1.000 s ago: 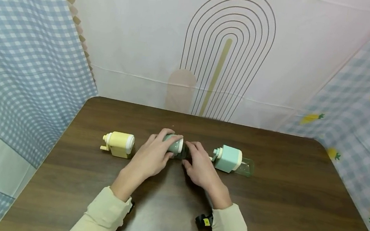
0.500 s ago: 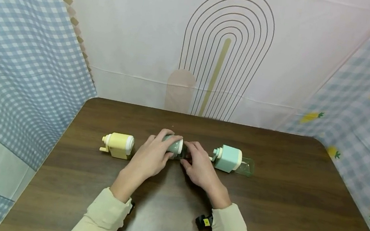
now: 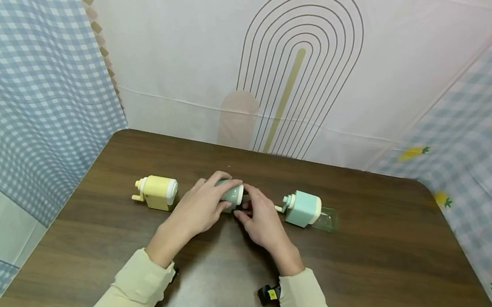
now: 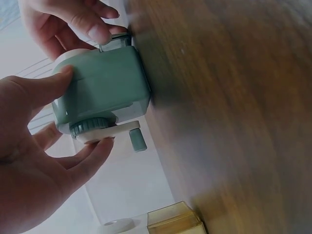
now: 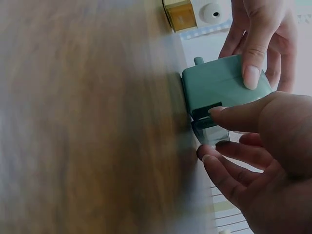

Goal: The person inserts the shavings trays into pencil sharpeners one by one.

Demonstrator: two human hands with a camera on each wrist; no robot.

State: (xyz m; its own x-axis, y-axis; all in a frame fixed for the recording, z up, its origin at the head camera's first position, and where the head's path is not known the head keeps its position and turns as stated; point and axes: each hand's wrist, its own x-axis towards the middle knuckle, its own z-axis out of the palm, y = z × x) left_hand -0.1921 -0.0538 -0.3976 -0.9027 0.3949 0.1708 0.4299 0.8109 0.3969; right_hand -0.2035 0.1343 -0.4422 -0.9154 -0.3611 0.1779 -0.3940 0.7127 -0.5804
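Note:
A dark green crank pencil sharpener [image 3: 233, 195] sits mid-table between both hands. My left hand [image 3: 200, 203] grips its body, thumb on one side and fingers near the crank [image 4: 114, 130] on the other. With thumb and fingers, my right hand [image 3: 265, 221] pinches the small see-through shavings drawer [image 5: 217, 134] at the opposite end. That drawer is mostly inside the body, its outer end sticking out a little, as the right wrist view shows. Fingers hide part of the drawer in the head view.
A yellow crank sharpener [image 3: 158, 192] stands to the left. On the right is a mint-green one [image 3: 304, 209], its clear drawer [image 3: 326, 219] pulled out and its crank close to my right hand. Patterned cloths [image 3: 185, 50] surround the brown wooden table [image 3: 366, 275].
My right hand has moved slightly left toward the dark green sharpener, and the drawer has slid farther into its body. The left hand keeps its grip in place.

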